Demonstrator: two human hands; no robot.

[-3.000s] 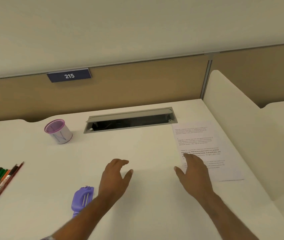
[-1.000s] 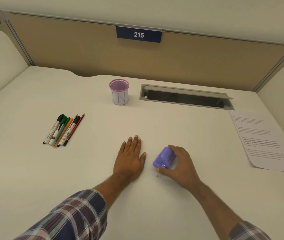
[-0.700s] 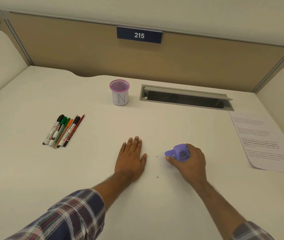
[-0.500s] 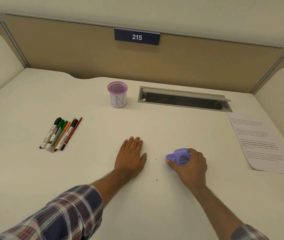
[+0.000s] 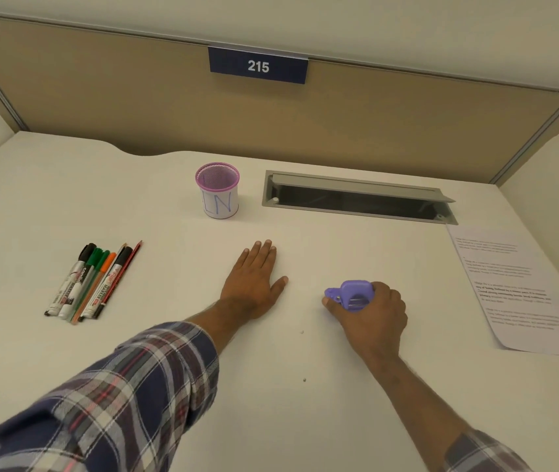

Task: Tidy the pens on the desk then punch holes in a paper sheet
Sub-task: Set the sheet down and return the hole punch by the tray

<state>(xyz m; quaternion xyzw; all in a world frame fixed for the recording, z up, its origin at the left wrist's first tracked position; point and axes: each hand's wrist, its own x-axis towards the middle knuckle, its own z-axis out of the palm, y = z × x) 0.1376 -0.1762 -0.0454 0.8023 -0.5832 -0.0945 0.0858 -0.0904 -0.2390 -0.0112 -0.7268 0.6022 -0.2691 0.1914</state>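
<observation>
Several markers, pens and a pencil (image 5: 92, 281) lie side by side at the left of the white desk (image 5: 135, 335). A purple mesh pen cup (image 5: 217, 190) stands upright at the back centre, with nothing visible inside. A printed paper sheet (image 5: 513, 291) lies flat at the right. My right hand (image 5: 372, 315) grips a small purple hole punch (image 5: 353, 295) that sits on the desk in the middle. My left hand (image 5: 256, 281) rests flat on the desk with straight fingers, left of the punch and apart from it.
A grey cable slot (image 5: 356, 197) with a raised lid is set into the desk behind the punch. A tan partition (image 5: 135, 107) with a sign reading 215 closes the back. Cream side panels stand at both ends. Two tiny specks lie near my right wrist.
My right hand picked up the purple punch near my left hand and carried it rightward, setting it down in the middle. My left hand stayed flat. The view shifted slightly.
</observation>
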